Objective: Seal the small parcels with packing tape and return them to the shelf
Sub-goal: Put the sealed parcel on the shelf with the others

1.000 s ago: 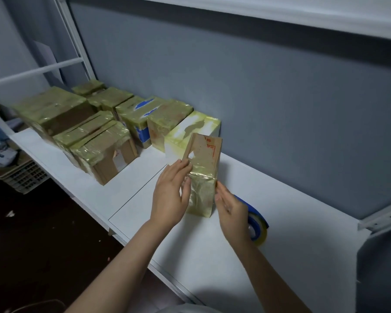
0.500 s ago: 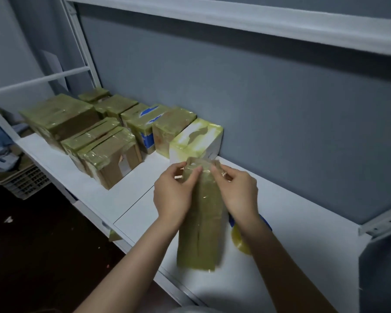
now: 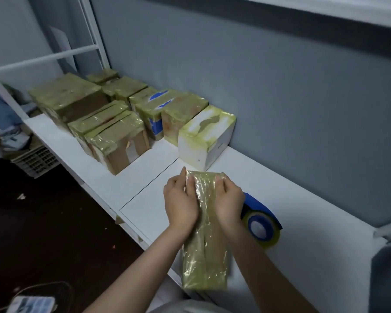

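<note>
Down at the far left a white slatted plastic basket (image 3: 35, 160) sits on the dark floor below the long white shelf (image 3: 145, 177). On the shelf's left part stands a cluster of cardboard boxes wrapped in yellowish clear tape (image 3: 113, 132), packed close together. At its right end, against the grey wall (image 3: 280, 109), is a white carton streaked with the same tape (image 3: 203, 136). Just in front of that carton, the person reaches in with both forearms from below. The left hand (image 3: 181, 205) lies along the left side of a long narrow parcel covered in glossy yellowish tape (image 3: 204, 256), back of the hand up, fingers stretched toward the far end and thumb laid over the top edge, so it clasps that side. The parcel lies lengthwise, pointing away from the person, its far end near the white carton and its near end reaching past the shelf's front edge. I cannot tell whether it rests on the board. The right hand (image 3: 228, 204) mirrors the left on the opposite side, fingers curled over the top far corner and gripping it. Just right of that wrist, a blue tape dispenser loaded with a yellowish roll (image 3: 261, 222) lies on the shelf.
</note>
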